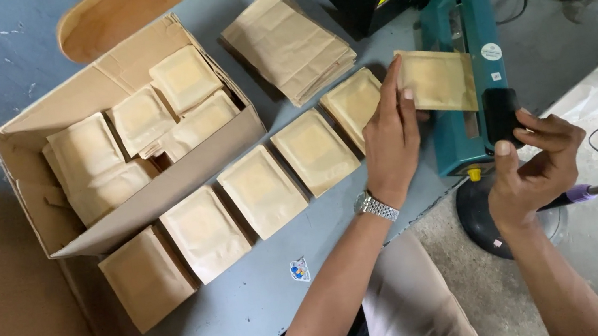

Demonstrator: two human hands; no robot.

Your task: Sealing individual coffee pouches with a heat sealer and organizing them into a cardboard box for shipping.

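Pouch (435, 79) under left grip (390, 137), on sealer (465, 30)

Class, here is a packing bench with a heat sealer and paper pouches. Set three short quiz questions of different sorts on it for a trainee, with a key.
1. True or false: the left hand holds a paper pouch at the teal heat sealer.
2. How many sealed pouches lie in the row on the grey table, outside the cardboard box?
3. Which does the right hand touch? A) the cardboard box B) the sealer's black handle C) the stack of flat bags

Key: 1 true; 2 five; 3 B.
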